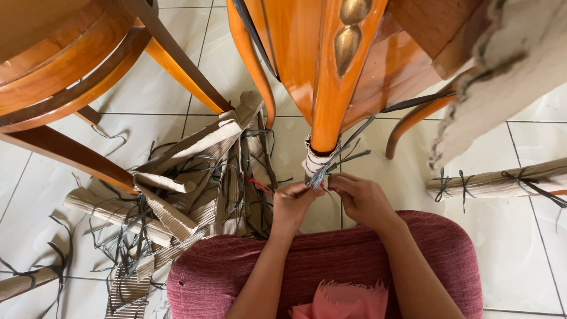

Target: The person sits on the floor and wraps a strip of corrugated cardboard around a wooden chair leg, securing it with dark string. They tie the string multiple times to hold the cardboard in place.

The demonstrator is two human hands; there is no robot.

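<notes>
Gripping grey plastic strapping (324,169) at foot of orange wooden furniture leg (331,88): left hand (293,204) closed, pinching strands; right hand (361,199) curled beside it, fingertips on same strands. Cardboard wrap (314,160) bound round leg foot. Torn cardboard pile (189,177) lying left on tiled floor (520,236).
</notes>
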